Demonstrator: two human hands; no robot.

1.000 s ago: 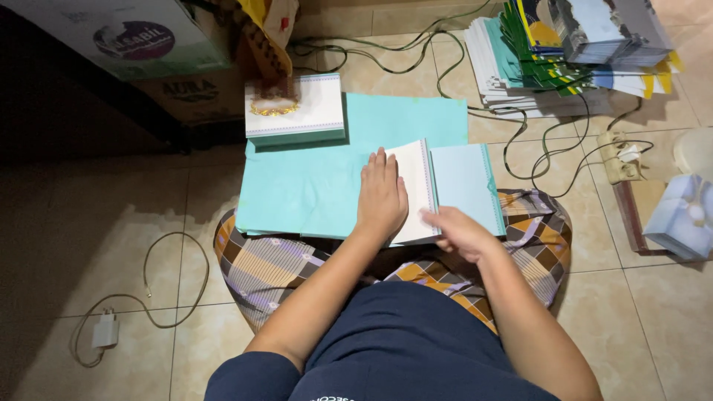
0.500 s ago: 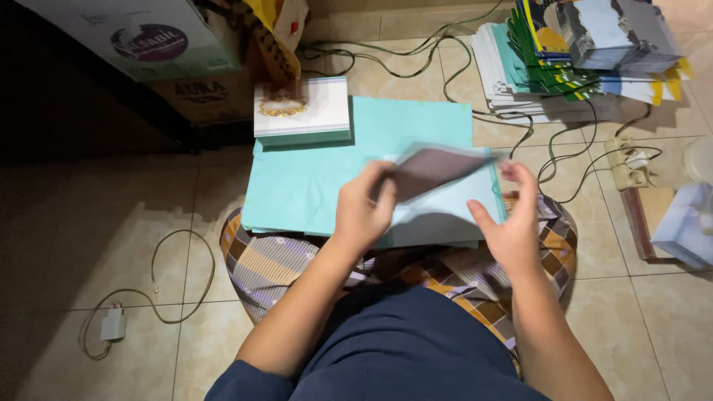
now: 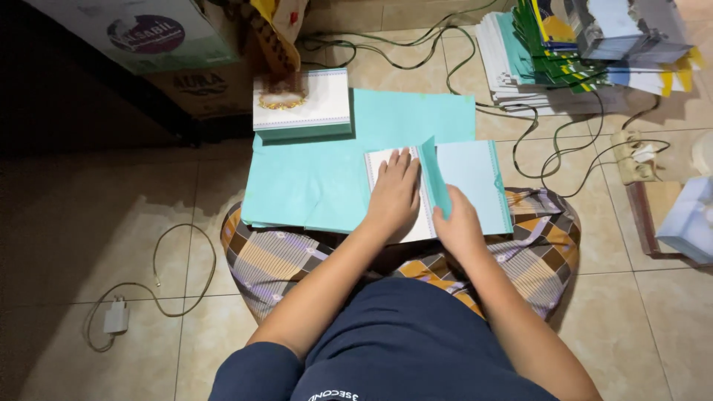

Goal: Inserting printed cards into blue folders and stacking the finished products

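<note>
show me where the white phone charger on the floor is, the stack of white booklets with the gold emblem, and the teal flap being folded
white phone charger (image 3: 116, 319), head view, on the plug body.
stack of white booklets (image 3: 302, 99), head view, middle of the top cover.
teal flap (image 3: 436, 178), head view, on the raised folded strip.

left hand (image 3: 394, 194): flat, palm down, fingers spread and pointing far | right hand (image 3: 458, 225): just right of it, fingers curled in a pinch | both forearms bare, angled inward toward each other

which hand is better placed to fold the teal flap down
Right: the right hand already pinches the upright teal paper flap, while the left hand lies flat on the white booklet.
</note>
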